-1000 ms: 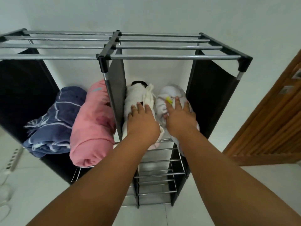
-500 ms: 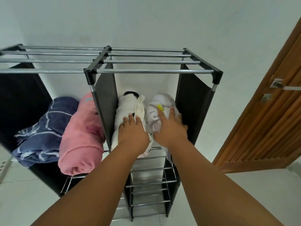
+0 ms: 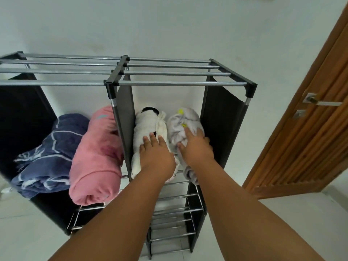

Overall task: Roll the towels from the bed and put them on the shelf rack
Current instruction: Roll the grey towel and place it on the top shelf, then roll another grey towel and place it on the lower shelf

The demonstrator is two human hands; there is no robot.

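Left hand [image 3: 154, 157]: I have it flat, fingers spread, pressing the white towel roll [image 3: 148, 132], not gripping.
Right hand [image 3: 195, 149]: I lay it open on the grey towel roll [image 3: 186, 121].
Where: centre of frame, right bay of the shelf rack [image 3: 180, 83].
Axis: both rolls run away from me, side by side, touching.
Nearer: each hand tops its own roll.
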